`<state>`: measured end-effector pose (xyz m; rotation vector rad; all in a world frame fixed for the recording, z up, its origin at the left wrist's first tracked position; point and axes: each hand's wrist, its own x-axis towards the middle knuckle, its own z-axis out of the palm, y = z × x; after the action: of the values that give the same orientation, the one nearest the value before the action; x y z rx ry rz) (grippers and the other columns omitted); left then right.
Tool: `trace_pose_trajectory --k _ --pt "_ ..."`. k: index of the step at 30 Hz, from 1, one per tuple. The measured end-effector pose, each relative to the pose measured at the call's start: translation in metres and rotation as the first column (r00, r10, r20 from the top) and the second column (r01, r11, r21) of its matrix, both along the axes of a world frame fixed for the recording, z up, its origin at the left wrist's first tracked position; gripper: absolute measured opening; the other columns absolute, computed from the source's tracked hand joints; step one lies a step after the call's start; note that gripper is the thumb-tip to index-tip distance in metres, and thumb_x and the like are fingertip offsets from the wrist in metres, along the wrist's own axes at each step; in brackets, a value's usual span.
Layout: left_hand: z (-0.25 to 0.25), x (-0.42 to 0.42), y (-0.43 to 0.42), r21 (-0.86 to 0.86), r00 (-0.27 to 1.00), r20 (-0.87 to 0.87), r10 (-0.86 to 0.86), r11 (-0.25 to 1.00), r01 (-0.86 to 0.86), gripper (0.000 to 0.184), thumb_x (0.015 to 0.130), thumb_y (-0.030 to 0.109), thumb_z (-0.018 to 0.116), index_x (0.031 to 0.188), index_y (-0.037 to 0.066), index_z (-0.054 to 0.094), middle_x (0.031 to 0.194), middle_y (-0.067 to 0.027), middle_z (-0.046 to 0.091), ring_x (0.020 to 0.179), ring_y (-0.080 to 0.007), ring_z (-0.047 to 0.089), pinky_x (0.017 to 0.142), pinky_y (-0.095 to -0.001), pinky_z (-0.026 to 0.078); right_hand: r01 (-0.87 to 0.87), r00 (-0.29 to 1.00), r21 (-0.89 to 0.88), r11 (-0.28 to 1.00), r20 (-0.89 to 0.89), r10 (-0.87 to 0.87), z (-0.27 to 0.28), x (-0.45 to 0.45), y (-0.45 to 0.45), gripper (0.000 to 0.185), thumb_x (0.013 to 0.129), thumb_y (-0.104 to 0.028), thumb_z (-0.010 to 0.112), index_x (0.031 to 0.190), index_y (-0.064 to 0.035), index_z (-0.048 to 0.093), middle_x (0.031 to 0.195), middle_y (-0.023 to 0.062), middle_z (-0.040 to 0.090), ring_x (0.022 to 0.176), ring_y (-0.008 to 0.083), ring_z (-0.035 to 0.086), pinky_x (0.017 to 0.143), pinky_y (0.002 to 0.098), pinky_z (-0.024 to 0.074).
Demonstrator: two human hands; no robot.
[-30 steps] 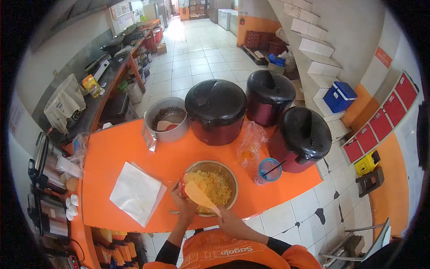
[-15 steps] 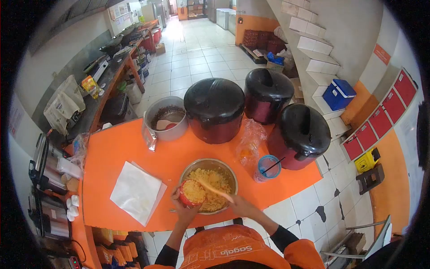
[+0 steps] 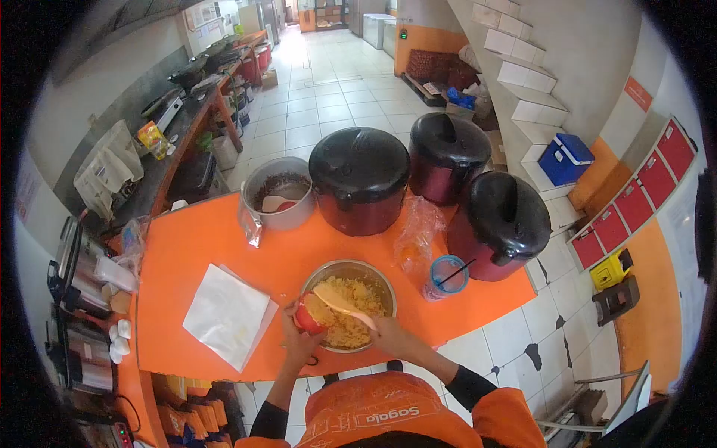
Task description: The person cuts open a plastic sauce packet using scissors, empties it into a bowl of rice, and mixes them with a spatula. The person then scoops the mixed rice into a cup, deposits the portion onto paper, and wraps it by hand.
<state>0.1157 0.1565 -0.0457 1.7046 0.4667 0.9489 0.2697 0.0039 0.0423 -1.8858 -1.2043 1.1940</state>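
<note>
A metal mixing bowl [image 3: 390,287] holds yellow rice [image 3: 357,302] near the front edge of the orange table. My left hand [image 3: 300,340] is closed around a small red bowl [image 3: 308,319] at the mixing bowl's left rim. The red bowl is tilted toward the right, and yellow rice shows in it. In my right hand [image 3: 392,337] is the handle of a pale rice paddle [image 3: 340,300]; its blade lies over the small bowl's mouth. White paper sheets [image 3: 228,317] rest on the table to the left.
Three dark red pots with black lids [image 3: 358,179] stand behind the mixing bowl. Beside them are a grey pot [image 3: 276,216], a crumpled plastic bag [image 3: 413,243] and a blue-rimmed cup [image 3: 448,278] with a straw. Rice cookers [image 3: 82,321] line the left side.
The small red bowl has tipped from facing upward to leaning right. The paddle's blade has moved up and left, from the rice to across the small bowl's mouth.
</note>
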Motion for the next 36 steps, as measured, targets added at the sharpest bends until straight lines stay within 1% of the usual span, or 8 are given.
trace_pose_trajectory --k 8,10,16,26,29,32,34,36 --pt "0.029 -0.009 0.004 -0.144 0.981 0.006 -0.196 0.970 0.195 0.076 0.054 -0.005 0.079 0.111 0.010 0.030 0.121 -0.0100 0.043 0.113 -0.0221 0.046 0.093 -0.0370 0.045 -0.073 0.911 0.155 0.985 0.413 0.002 -0.052 -0.029 -0.026 0.036 0.083 -0.007 0.040 0.116 0.0072 0.037 0.077 0.0229 0.060 0.070 0.0418 0.059 0.059 0.0480 0.0465" --pt "0.026 -0.010 0.003 -0.297 0.979 -0.008 -0.203 0.936 0.191 0.076 0.054 -0.005 0.080 0.111 0.009 0.032 0.119 -0.0103 0.045 0.111 -0.0216 0.048 0.093 -0.0372 0.046 -0.031 0.931 -0.100 0.995 0.360 0.065 -0.037 -0.013 -0.028 0.027 0.084 -0.009 0.041 0.106 0.0059 0.044 0.080 0.0209 0.061 0.074 0.0407 0.059 0.060 0.0484 0.0468" --pt "0.029 -0.011 0.003 -0.428 0.981 0.092 -0.172 0.883 0.195 0.076 0.054 -0.004 0.080 0.114 0.009 0.035 0.120 -0.0102 0.046 0.111 -0.0214 0.048 0.091 -0.0365 0.047 -0.031 0.883 -0.012 0.999 0.469 0.033 0.018 0.032 -0.025 0.021 0.085 -0.013 0.044 0.100 -0.0021 0.054 0.084 0.0220 0.060 0.080 0.0393 0.059 0.063 0.0488 0.0462" --pt "0.037 -0.001 -0.009 -0.383 0.984 0.033 -0.173 0.907 0.172 0.079 0.056 -0.007 0.078 0.120 0.006 0.033 0.123 -0.0096 0.041 0.115 -0.0205 0.044 0.095 -0.0357 0.044 -0.111 0.964 0.149 0.983 0.256 0.071 -0.080 0.018 -0.012 0.028 0.087 -0.019 0.043 0.097 0.0050 0.051 0.083 0.0287 0.058 0.077 0.0420 0.058 0.064 0.0475 0.0466" --pt "0.038 0.004 -0.009 -0.302 0.994 0.097 -0.052 0.950 0.080 0.078 0.056 -0.006 0.079 0.117 0.007 0.033 0.122 -0.0100 0.041 0.115 -0.0203 0.044 0.096 -0.0359 0.043 -0.308 0.908 0.299 0.903 0.375 0.186 -0.065 0.065 -0.005 0.030 0.087 -0.022 0.045 0.096 0.0051 0.052 0.078 0.0291 0.057 0.073 0.0419 0.059 0.060 0.0459 0.0466" --pt "0.035 -0.007 -0.005 -0.288 0.988 0.139 0.071 0.957 -0.028 0.077 0.056 -0.003 0.080 0.114 0.007 0.031 0.122 -0.0103 0.041 0.114 -0.0196 0.045 0.097 -0.0347 0.042 -0.254 0.818 -0.162 0.954 0.490 0.301 -0.005 0.067 -0.005 0.040 0.089 -0.030 0.045 0.116 -0.0002 0.047 0.097 0.0284 0.056 0.090 0.0393 0.057 0.073 0.0480 0.0442" --pt "0.042 -0.013 -0.011 -0.325 0.988 0.123 0.090 0.945 -0.046 0.077 0.055 0.000 0.082 0.112 0.008 0.030 0.123 -0.0102 0.041 0.114 -0.0193 0.045 0.098 -0.0343 0.040 -0.176 0.475 -0.218 0.960 0.835 0.277 0.014 0.050 0.000 0.053 0.089 -0.042 0.044 0.121 -0.0002 0.045 0.111 0.0228 0.053 0.099 0.0366 0.054 0.078 0.0497 0.0423" --pt "0.057 -0.024 -0.022 -0.300 0.986 0.118 0.116 0.951 -0.076 0.079 0.055 0.002 0.083 0.113 0.008 0.030 0.123 -0.0106 0.041 0.113 -0.0204 0.047 0.096 -0.0347 0.043 -0.287 0.578 0.122 0.950 0.813 0.070 -0.005 0.034 0.020 0.055 0.089 -0.045 0.042 0.123 -0.0030 0.044 0.116 0.0192 0.051 0.101 0.0354 0.053 0.078 0.0506 0.0416"
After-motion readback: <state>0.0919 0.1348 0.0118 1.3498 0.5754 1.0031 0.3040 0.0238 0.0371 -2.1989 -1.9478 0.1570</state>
